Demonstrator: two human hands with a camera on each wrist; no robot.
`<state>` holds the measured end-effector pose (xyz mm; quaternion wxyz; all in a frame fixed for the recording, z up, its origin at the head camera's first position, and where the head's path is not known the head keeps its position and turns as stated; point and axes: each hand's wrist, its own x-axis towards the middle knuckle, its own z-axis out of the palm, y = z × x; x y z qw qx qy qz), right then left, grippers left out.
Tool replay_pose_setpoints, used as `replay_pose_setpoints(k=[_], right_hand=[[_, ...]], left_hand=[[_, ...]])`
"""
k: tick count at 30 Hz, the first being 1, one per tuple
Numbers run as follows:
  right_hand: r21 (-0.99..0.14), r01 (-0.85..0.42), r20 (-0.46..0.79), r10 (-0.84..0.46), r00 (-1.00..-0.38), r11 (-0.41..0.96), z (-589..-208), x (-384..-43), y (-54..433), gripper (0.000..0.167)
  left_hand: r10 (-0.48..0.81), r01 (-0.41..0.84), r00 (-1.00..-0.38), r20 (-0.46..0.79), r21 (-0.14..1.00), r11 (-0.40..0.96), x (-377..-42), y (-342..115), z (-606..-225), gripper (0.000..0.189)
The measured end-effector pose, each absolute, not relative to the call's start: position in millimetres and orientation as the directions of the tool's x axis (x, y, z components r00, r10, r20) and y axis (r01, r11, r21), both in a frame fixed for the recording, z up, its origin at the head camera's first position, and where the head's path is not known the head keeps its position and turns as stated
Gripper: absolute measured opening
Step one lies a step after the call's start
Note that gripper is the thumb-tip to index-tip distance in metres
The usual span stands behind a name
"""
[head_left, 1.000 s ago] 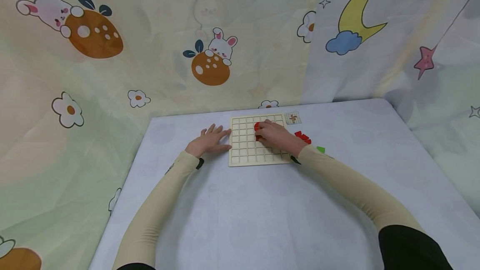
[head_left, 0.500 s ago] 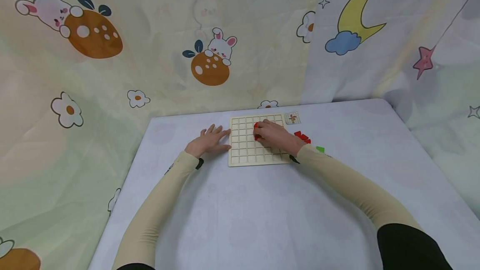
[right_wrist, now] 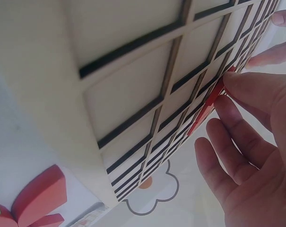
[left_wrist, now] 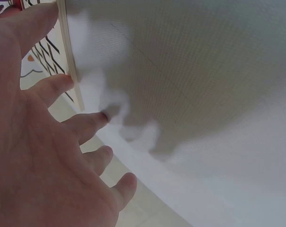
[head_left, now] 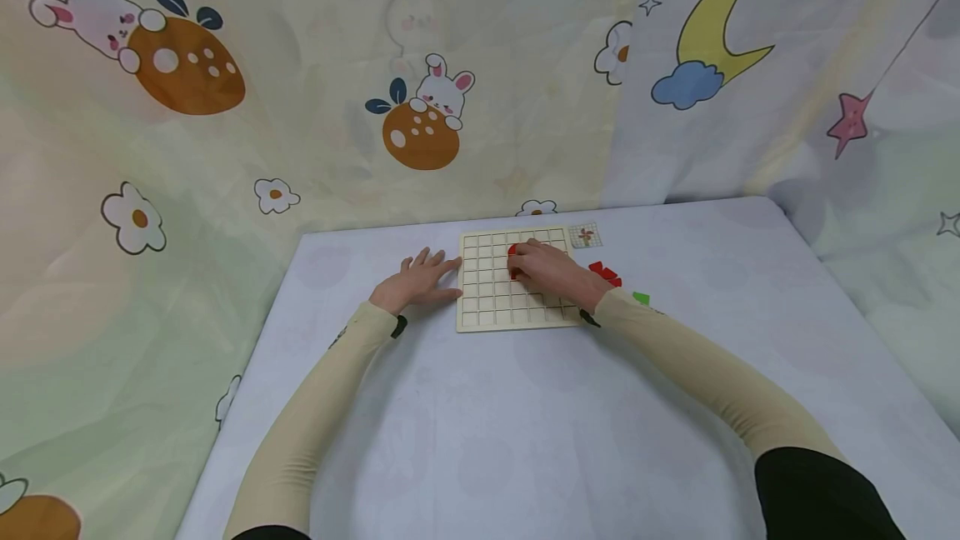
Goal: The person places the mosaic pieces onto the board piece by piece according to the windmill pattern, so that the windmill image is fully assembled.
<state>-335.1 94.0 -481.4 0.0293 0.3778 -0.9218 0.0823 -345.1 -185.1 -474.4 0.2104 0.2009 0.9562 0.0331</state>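
Note:
A pale wooden grid board (head_left: 487, 298) lies on the table in the head view. My left hand (head_left: 412, 283) is at its left edge with fingers spread. In the left wrist view, the thumb and index finger of this hand (left_wrist: 48, 137) touch the board's edge (left_wrist: 69, 52). Over the board's upper middle, my right hand (head_left: 555, 271) pinches a red block (head_left: 513, 250), partly hidden by the fingers. The right wrist view has the thumb and index finger of that hand (right_wrist: 256, 142) at red blocks (right_wrist: 213, 97) on the grid; where one ends and another begins is unclear.
Several loose red blocks (head_left: 605, 274) lie right of the board, with a green block (head_left: 641, 298) beyond them. A small card with a pinwheel picture (head_left: 586, 235) sits by the board's upper right corner. A patterned cloth (head_left: 315, 107) hangs behind the white table (head_left: 480, 423).
My right fingers have shifted very slightly over the red block. The left hand and the board stay in place.

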Motion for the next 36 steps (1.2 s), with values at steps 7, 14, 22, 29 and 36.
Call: replay_pose_setpoints(k=[7, 14, 22, 29, 36], right_hand=[[-0.142, -0.695, 0.099, -0.688, -0.719, 0.705, -481.1, -334.9, 92.0, 0.01], [-0.143, -0.668, 0.091, -0.662, -0.744, 0.731, -483.5, -336.3, 95.7, 0.018], [-0.191, -0.649, 0.093, -0.645, -0.759, 0.736, -485.5, -337.7, 97.8, 0.013], [-0.205, -0.616, 0.111, -0.607, -0.787, 0.761, -486.3, -337.3, 97.4, 0.01], [-0.193, -0.611, 0.11, -0.602, -0.791, 0.768, -487.4, -339.1, 94.9, 0.011]], left_hand=[[0.393, 0.365, -0.829, -0.398, 0.146, 0.919, -345.9, -185.3, -475.7, 0.077], [0.396, 0.366, -0.831, -0.392, 0.15, 0.918, -345.4, -186.3, -476.0, 0.077], [0.395, 0.365, -0.831, -0.392, 0.151, 0.918, -345.5, -186.8, -475.3, 0.078], [0.394, 0.368, -0.832, -0.39, 0.143, 0.919, -347.6, -186.7, -478.1, 0.077], [0.4, 0.375, -0.83, -0.389, 0.141, 0.916, -347.8, -186.7, -479.0, 0.077]])
